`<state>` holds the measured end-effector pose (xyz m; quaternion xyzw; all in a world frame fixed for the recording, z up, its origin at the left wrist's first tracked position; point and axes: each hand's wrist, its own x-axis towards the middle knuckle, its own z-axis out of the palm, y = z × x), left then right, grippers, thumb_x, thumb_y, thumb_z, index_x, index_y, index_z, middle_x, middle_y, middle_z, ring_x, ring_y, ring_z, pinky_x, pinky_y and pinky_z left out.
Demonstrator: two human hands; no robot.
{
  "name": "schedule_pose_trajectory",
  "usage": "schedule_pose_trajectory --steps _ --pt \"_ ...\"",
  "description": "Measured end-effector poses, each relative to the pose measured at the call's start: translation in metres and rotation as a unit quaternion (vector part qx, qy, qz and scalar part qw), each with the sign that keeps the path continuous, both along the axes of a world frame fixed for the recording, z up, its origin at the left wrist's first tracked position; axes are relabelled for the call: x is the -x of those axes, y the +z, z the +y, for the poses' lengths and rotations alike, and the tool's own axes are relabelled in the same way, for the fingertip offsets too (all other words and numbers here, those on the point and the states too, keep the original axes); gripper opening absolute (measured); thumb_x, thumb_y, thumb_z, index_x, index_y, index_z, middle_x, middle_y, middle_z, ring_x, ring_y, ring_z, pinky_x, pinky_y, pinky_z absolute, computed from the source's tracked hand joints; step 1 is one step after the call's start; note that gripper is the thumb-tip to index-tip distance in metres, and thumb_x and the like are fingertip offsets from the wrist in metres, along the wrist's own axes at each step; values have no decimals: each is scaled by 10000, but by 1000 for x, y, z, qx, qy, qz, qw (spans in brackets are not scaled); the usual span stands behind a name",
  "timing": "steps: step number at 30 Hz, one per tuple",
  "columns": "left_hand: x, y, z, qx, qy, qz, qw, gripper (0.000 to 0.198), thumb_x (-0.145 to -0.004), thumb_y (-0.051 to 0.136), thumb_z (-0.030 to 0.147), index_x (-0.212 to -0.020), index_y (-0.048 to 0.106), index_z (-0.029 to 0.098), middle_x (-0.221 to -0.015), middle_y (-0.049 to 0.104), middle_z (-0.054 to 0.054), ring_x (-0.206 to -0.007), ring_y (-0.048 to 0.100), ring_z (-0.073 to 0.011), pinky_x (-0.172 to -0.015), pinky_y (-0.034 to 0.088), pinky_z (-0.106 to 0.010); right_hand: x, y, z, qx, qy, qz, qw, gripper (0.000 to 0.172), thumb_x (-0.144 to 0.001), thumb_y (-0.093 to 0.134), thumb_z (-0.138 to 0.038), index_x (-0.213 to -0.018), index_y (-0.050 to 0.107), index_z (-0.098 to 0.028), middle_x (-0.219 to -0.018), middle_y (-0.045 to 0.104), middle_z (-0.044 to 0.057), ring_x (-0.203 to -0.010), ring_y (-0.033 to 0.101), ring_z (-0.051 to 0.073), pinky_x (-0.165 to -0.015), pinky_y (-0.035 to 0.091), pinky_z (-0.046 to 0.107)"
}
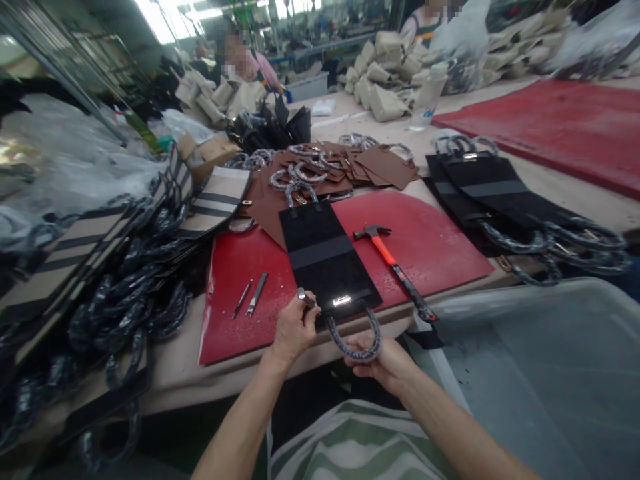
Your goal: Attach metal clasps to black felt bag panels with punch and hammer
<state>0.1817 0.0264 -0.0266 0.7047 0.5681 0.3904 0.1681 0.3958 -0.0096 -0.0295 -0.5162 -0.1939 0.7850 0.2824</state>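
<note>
A black bag panel (323,243) with a grey stripe lies on the red mat (240,260). Near its front edge sits a shiny metal plate (343,301). My left hand (294,328) is closed around a short metal punch (301,294), beside the panel's left corner. The punch's lower end is hidden by my fingers. My right hand (383,360) grips the plastic-wrapped bag handle (336,339) that hangs over the table edge. On the mat, a claw hammer (385,250) with an orange and black grip rests to the right, and two slim metal tools (257,294) lie to the left.
Brown panels (385,165) with wrapped handles are heaped behind the mat. Striped panels (95,243) stack up at left, black panels (480,183) at right. A grey plastic bin (540,347) stands at front right. Two people are in the background, past beige bundles (385,100).
</note>
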Motion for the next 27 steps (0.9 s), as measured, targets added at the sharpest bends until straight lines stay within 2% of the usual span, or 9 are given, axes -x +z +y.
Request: schedule_pose_trajectory --steps 3,5,9,10,13,15,20,24,27 --pt "-1 0 1 5 3 -4 1000 140 -896 543 226 -1019 603 196 -988 698 -68 -904 679 -197 -831 546 -315 -41 15 1 -67 155 -171 971 171 -776 570 -287 -714 643 -145 -680 688 79 -481 598 145 -424 390 213" --pt "-2 0 1 7 3 -6 1000 138 -893 546 223 -1014 607 195 -982 703 -66 -902 681 -197 -834 547 -317 -68 35 15 -177 236 -305 906 241 -825 495 -290 -664 617 -159 -626 652 67 -437 542 143 -433 363 243" --pt "-4 -1 1 4 2 -5 1000 168 -894 534 217 -1040 612 190 -1014 712 -76 -958 687 -209 -879 548 -337 -90 65 64 -400 87 -589 696 244 -885 524 -357 -965 662 -172 -955 666 121 -850 635 249 -732 453 332" --pt "-4 -1 1 0 3 -7 1000 172 -894 533 219 -1043 613 190 -1025 714 -80 -977 688 -213 -890 549 -342 -89 66 78 -413 66 -612 671 272 -861 580 -358 -1038 645 -162 -1072 636 153 -977 609 288 -812 441 362" --pt "-5 -2 1 0 6 -12 1000 170 -891 535 223 -1037 617 193 -1031 717 -84 -988 691 -221 -892 555 -348 -79 59 116 -357 84 -563 740 284 -740 680 -243 -988 605 -126 -1129 579 207 -1082 547 340 -884 413 414" --pt "-6 -1 1 8 7 -15 1000 167 -886 535 213 -1030 619 196 -1019 716 -81 -962 693 -218 -875 558 -346 -75 54 134 -312 103 -501 801 189 -696 656 -180 -862 573 -145 -948 606 156 -952 580 291 -810 444 388" --pt "-8 2 1 8 3 -35 999 165 -873 538 185 -1015 619 200 -985 708 -69 -913 687 -204 -838 550 -326 -70 74 145 -283 154 -344 882 89 -775 512 -260 -719 473 -203 -616 479 -3 -519 452 130 -508 406 254" --pt "-7 1 2 11 5 -36 999 133 -866 545 180 -974 620 204 -943 700 -61 -877 683 -201 -810 545 -315 -53 116 114 -297 122 -253 913 305 -876 441 -522 -808 446 -225 -595 366 -70 -412 308 92 -398 291 212" --pt "-6 0 3 10 4 -28 1000 105 -870 551 188 -948 618 205 -929 693 -63 -875 679 -204 -812 539 -318 -41 148 79 -441 55 -267 855 405 -895 475 -629 -856 466 -226 -605 414 -62 -429 353 97 -410 276 216"
